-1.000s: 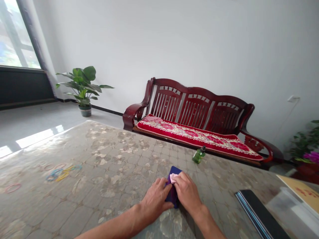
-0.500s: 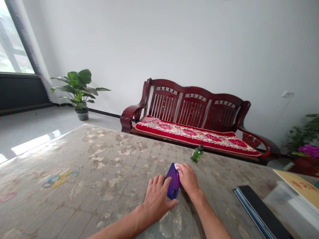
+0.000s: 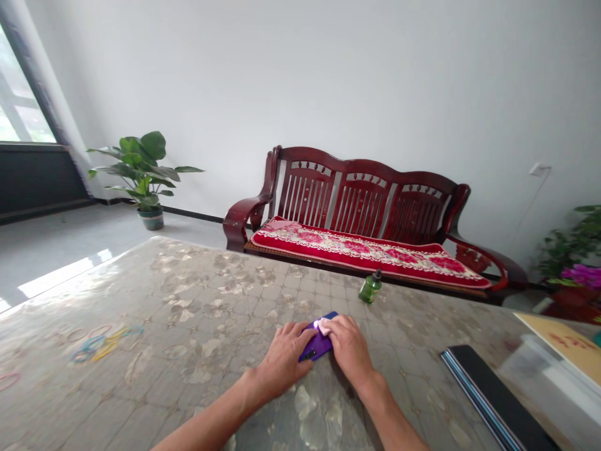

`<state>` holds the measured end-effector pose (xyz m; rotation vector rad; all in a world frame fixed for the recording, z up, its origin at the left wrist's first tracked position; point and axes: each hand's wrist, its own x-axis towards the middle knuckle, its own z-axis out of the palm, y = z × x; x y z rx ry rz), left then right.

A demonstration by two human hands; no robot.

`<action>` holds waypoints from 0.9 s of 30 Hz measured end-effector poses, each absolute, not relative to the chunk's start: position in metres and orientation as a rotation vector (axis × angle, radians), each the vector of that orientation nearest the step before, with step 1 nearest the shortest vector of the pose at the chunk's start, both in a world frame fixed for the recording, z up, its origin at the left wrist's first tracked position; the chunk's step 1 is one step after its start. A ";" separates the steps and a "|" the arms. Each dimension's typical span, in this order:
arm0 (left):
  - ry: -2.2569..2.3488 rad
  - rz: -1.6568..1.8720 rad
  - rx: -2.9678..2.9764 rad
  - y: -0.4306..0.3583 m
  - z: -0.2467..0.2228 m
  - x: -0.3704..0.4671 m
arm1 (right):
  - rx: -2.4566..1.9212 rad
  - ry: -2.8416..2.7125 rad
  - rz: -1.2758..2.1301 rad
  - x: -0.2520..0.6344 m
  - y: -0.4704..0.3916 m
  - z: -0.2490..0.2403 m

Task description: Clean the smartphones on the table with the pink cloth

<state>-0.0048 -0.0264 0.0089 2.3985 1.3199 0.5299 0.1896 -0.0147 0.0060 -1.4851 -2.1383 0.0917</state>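
A purple smartphone (image 3: 322, 345) lies slantwise between the person's two hands, back upward, its dark camera strip toward the near left end. From where I stand, the left hand (image 3: 285, 356) is half curled about that end, thumb along the near edge and fingers over the other side, holding it. The right hand (image 3: 351, 349) is at the far right end, fingers bent and nearly closed, pinching a small pink cloth (image 3: 323, 326) against the phone's back.

Beyond the hands, a small green bottle (image 3: 370, 289) with a black top stands on the table (image 3: 216, 326); I can't tell whether its green is glass or liquid. Over to the right is a translucent plastic box (image 3: 539, 369), something whitish showing in or through it, with a yellow card (image 3: 563, 341) with red marks just beside it. Nearer the right hand lies a flat black object (image 3: 495, 394) with blue-and-white striped edges. Well off to the left, blue, yellow and pink rubber bands (image 3: 110, 344) sit in a loose scatter.

Past the table, a red floral runner (image 3: 366, 252) covers the seat of a dark red wooden bench (image 3: 361, 203). On the floor to the left, a green pot (image 3: 151, 219) holds a broad-leaved plant (image 3: 143, 166); at the far right, magenta flowers (image 3: 583, 274) show above a reddish pot (image 3: 573, 297).
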 end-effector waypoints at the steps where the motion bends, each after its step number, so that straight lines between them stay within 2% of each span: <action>1: 1.272 0.545 2.401 -0.024 0.009 -0.007 | -1.423 -2.184 0.111 0.186 -0.016 0.006; 5: 1.200 0.588 2.387 -0.014 0.008 -0.014 | -1.507 -2.192 0.049 0.190 -0.011 0.006; 9: 1.550 0.553 2.324 -0.008 0.006 -0.019 | -1.718 -2.115 -0.049 0.200 0.001 0.009; 12: 1.740 0.485 2.299 -0.007 0.007 -0.020 | -1.687 -2.151 -0.043 0.190 -0.001 0.012; 18: 1.709 0.471 2.324 -0.006 0.008 -0.020 | -1.402 -2.324 0.033 0.164 -0.015 0.010; 24: 1.748 0.541 2.285 -0.002 0.003 -0.022 | -1.661 -2.165 -0.092 0.192 0.004 0.010; 27: 1.719 0.553 2.296 -0.001 0.001 -0.023 | -1.620 -2.195 -0.086 0.182 0.004 0.010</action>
